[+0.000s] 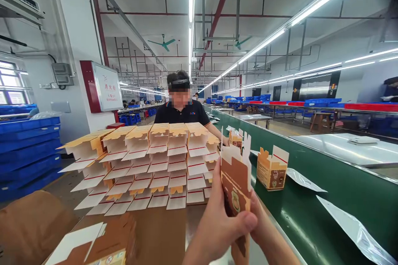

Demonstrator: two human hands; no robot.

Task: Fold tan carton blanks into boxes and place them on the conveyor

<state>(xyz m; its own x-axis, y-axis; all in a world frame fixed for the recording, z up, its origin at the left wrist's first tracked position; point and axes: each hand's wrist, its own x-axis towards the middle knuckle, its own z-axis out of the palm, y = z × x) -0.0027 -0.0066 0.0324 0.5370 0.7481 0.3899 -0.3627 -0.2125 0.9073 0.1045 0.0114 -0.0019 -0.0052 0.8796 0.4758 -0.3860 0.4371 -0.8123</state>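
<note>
Both hands [216,225] [264,225] pinch a brown carton [234,182] between them, its raised flaps [246,153] above, its lower end below.

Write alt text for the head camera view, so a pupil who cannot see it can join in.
The left hand and right hand hold a brown carton with raised flaps. Behind it, stacked open cartons stand before a person in a dark shirt; on the right, more cartons and silver pouches sit on a green surface.
</note>
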